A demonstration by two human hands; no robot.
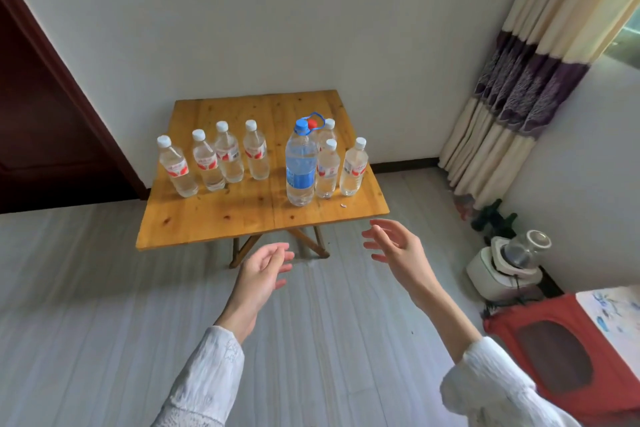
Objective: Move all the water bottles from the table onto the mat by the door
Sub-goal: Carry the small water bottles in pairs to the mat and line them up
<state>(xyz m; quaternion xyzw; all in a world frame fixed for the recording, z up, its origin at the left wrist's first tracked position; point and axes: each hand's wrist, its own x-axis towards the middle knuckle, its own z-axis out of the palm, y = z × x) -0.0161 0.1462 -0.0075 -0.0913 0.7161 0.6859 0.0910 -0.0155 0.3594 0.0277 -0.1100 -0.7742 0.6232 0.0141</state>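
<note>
Nearest the camera, both hands hang over the floor short of the table: the left hand and the right hand are empty, fingers loosely spread, palms turned toward each other, touching nothing.

Beyond them stands the folding table with every bottle upright on it. The big bottle, blue-capped and blue-labelled, is closest to the near edge on the right, with two small bottles just beside it, a third behind, and a red-capped one mostly hidden. Four more small bottles form a loose row on the left.

The risk I see lies in the crowding: reaching for the big bottle could knock a neighbour over, and one falling bottle may topple others or roll off the edge. Grabbing two at once with one hand invites a slip. The table's crossed legs may also wobble under a bump.

Farther left is the door; no mat is in view.
</note>
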